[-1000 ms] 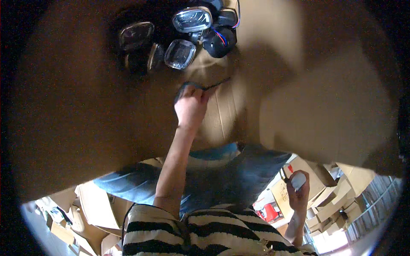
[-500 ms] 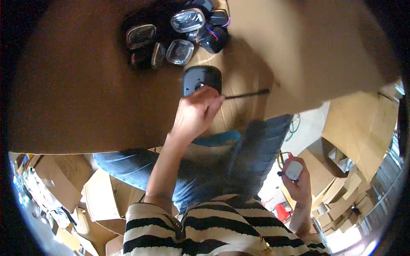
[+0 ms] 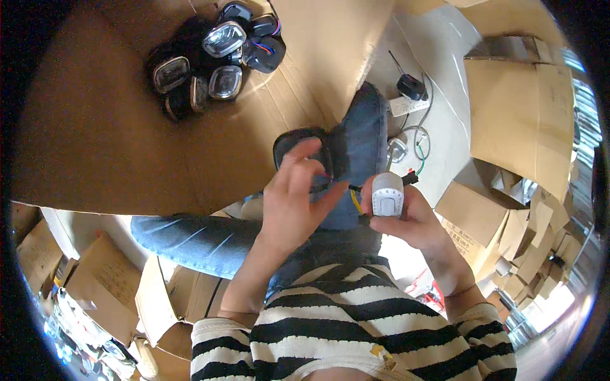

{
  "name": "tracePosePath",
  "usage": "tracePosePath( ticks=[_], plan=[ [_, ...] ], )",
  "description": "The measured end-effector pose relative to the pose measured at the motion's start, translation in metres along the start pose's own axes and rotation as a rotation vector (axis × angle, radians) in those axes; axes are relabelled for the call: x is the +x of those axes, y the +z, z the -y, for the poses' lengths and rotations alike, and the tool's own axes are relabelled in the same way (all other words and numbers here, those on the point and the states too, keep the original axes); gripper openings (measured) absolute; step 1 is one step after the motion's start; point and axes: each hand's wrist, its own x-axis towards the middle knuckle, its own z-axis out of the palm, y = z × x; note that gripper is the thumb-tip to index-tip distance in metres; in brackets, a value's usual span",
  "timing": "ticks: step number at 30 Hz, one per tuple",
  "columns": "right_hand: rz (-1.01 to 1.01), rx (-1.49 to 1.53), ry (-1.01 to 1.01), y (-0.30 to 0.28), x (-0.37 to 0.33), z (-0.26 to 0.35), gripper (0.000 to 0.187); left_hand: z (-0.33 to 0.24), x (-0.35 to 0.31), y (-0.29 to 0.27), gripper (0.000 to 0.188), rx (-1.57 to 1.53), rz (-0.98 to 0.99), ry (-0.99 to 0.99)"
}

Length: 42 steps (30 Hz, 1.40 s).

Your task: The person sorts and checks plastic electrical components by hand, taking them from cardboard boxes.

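Note:
In my left hand (image 3: 293, 200) is a black lamp housing (image 3: 286, 145) with rounded corners, at the cardboard's near edge above my thigh. The fingers bend over it, and the thumb stretches right toward a short black cable. My right hand (image 3: 416, 222) is closed around a small white-grey device (image 3: 387, 193) with rounded ends, a ring of marks and a raised middle part. A black connector (image 3: 410, 178) sticks out behind that device, and a yellow wire (image 3: 356, 202) shows beside it. What joins the cable and the device is hidden by the fingers.
Several black lamps with clear lenses (image 3: 225, 82) lie piled on the large cardboard sheet (image 3: 127, 146). On the floor at right are a white power strip (image 3: 408, 106) with a black plug, loose cables and another lens (image 3: 397, 150). Cardboard boxes (image 3: 521, 114) stand on both sides.
My left hand has drawn the black lamp toward me, away from the pile. My right hand has brought the white-grey device up and inward, close to the left hand. The view has shifted right.

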Motion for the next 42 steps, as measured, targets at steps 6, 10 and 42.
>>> tracePosePath(
  ticks=[6, 10, 42],
  plan=[
    [-0.065, -0.123, 0.034, -0.001, -0.015, -0.010, 0.032, -0.017, -0.005, 0.011, 0.029, -0.264, 0.281, 0.015],
    [-0.171, -0.190, -0.015, -0.009, -0.034, -0.022, 0.034, -0.026, -0.006, 0.020, 0.029, -0.262, 0.261, 0.029],
    [-0.283, -0.105, -0.280, -0.052, -0.077, -0.016, 0.034, -0.048, 0.015, 0.046, 0.004, -0.275, 0.591, 0.135]
  ],
)
